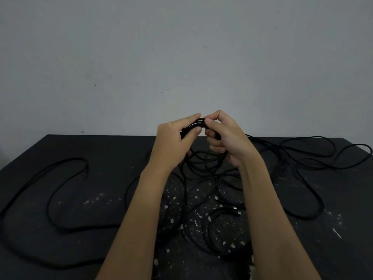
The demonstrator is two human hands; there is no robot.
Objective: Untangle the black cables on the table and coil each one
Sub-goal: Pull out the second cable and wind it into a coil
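Observation:
Both hands are raised above the middle of the black table (101, 150). My left hand (173, 140) grips the top of a bundle of black cable loops (196, 124), and my right hand (226, 136) pinches the same bundle from the right. The loops hang down between my wrists toward the table (201, 164). A tangle of black cables (222, 199) with small silver plugs (216, 198) lies beneath my forearms. One long cable (50, 197) snakes over the left side. More cable loops (314, 156) spread over the right side.
The tabletop is dark and speckled with white paint flecks (173, 199). A plain grey wall (181, 57) rises behind its far edge. The cable on the right reaches near the table's right corner (368, 150).

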